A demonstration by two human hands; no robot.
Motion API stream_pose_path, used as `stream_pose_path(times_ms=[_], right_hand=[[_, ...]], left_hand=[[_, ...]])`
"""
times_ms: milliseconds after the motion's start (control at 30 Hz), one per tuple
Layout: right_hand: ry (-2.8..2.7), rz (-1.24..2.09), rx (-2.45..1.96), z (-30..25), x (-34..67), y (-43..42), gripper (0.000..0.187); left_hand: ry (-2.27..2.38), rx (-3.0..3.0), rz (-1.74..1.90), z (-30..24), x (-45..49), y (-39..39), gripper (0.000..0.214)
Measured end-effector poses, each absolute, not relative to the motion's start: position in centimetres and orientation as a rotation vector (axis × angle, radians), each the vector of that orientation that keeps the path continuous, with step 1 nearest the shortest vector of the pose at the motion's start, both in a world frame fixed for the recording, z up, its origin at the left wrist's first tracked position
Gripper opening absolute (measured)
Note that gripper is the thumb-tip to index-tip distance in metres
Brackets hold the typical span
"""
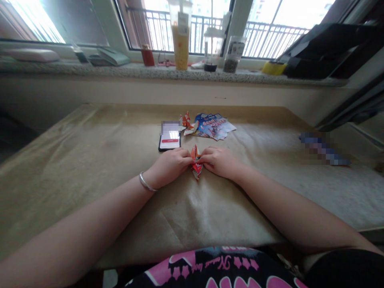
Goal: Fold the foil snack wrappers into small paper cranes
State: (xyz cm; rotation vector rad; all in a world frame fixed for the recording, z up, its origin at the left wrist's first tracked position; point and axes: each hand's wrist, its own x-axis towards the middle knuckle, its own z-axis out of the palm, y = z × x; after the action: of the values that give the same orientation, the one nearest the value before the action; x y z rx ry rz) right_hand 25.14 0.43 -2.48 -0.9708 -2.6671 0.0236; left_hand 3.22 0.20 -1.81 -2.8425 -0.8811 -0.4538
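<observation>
A small folded paper piece, red and orange with a pointed diamond shape, lies on the tan cloth-covered table in front of me. My left hand pinches its left side, and a silver bangle circles that wrist. From the other side my right hand pinches the paper's right edge. The fingertips of both hands nearly meet at its middle and hide part of the folds. Just beyond my left hand is a phone with a lit screen. Another folded red-and-white paper figure stands beside the phone.
Several blue printed sheets lie fanned behind the paper. A blurred blue item is at the table's right. On the windowsill stand a tall yellow-filled container, a lidded cup, a jar and a yellow roll.
</observation>
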Motion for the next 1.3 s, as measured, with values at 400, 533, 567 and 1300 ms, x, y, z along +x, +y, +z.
stream_pose_path(times_ms=[400, 533, 567, 1300], right_hand=[[-2.799, -0.140, -1.110, -1.1, 24.4, -0.8, 0.028], [-2.798, -0.139, -1.138, -1.0, 24.6, -0.9, 0.029], [-2.796, -0.147, -1.156, -0.9, 24.6, -0.9, 0.030], [-2.759, -0.091, -1.380, -0.1, 24.9, -1.9, 0.032]], left_hand=[[-0.772, -2.666, -0.239, -0.8, 3.5, -0.7, 0.021], [-0.770, -2.643, -0.198, -0.6, 3.5, -1.0, 0.020], [-0.774, -2.641, -0.188, -0.6, 3.5, -1.0, 0.021], [-0.929, -2.813, -0.247, -0.9, 2.5, -0.8, 0.024]])
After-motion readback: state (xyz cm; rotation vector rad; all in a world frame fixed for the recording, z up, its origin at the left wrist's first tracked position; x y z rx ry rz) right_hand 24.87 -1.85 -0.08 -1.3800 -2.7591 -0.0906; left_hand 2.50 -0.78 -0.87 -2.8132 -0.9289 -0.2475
